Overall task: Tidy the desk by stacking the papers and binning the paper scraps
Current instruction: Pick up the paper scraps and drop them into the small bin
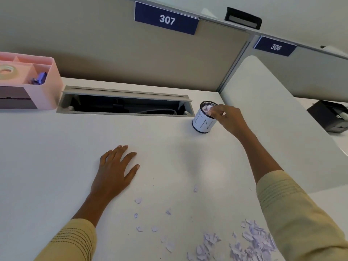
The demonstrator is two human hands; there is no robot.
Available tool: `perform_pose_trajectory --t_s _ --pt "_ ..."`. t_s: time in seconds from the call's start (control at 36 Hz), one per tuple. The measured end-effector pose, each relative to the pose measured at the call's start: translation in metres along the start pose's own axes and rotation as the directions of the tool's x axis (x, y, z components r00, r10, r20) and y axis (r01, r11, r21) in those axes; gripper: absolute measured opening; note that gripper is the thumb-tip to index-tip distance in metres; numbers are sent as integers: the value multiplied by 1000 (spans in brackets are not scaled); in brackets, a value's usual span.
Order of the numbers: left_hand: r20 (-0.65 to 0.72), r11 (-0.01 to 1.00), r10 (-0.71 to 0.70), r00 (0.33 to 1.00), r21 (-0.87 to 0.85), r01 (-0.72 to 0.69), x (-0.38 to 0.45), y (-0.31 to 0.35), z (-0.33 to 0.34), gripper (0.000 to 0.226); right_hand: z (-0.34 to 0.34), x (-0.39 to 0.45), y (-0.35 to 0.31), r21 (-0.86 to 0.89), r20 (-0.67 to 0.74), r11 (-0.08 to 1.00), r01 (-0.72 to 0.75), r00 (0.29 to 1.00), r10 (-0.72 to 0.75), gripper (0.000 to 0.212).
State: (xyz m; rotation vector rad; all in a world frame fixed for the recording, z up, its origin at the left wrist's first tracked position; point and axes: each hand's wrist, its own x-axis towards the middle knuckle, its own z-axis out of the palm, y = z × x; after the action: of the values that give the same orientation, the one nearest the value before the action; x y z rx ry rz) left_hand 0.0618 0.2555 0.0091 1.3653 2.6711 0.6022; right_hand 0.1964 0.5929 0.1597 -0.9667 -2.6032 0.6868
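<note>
A small round bin [202,125] with a white hand-lettered label stands at the back right of the white desk [47,166], with pale scraps inside it. My right hand [228,119] reaches over its rim, fingertips bunched together at the mouth and pinching a few scraps. My left hand [114,172] rests flat on the desk with its fingers spread and holds nothing. A heap of torn lilac paper scraps [252,242] lies at the front right. Several loose scraps [138,200] are scattered towards the middle. No paper sheets are in view.
A pink desk organiser [52,91] with a tape roll stands at the back left. An open cable trough [124,106] runs along the back. A white side divider [273,119] bounds the desk on the right, with a black device [329,115] beyond it.
</note>
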Motion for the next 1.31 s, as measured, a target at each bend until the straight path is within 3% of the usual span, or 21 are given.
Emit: perform_pose_trajectory --t_s 0.06,0.14,0.28,0.42,0.67,0.81,0.89,1.03,1.31 --pt "-13 1000 12 1000 -2 -12 -1 0 0 64 -9 -22 4 49 -16 998 -30 999 31 26" --pt "-29 1000 20 999 3 -20 -1 -2 1 59 -22 -65 18 36 128 991 -128 984 122 33" --pt "-31 1000 24 999 12 -23 -2 -1 2 60 -39 -148 57 12 263 927 -376 895 360 40" --pt "-37 999 35 999 19 -34 -2 -1 2 63 -46 -229 91 -52 244 835 -548 804 543 48" --pt "-46 999 47 998 28 -46 -2 0 2 63 -28 -286 114 -110 246 716 -690 679 692 46" --pt "-53 999 48 997 26 -47 -3 0 2 63 -11 -275 107 -16 213 774 -633 754 622 32" --pt "-56 999 45 997 21 -43 -3 0 1 62 2 -261 104 -49 202 817 -575 795 571 19" --pt "-59 999 31 998 21 -30 -3 2 1 61 17 -228 95 -6 236 842 -539 818 525 8" --pt "-41 1000 11 999 23 -11 -1 0 2 58 3 -126 51 426 294 777 -463 883 365 11"
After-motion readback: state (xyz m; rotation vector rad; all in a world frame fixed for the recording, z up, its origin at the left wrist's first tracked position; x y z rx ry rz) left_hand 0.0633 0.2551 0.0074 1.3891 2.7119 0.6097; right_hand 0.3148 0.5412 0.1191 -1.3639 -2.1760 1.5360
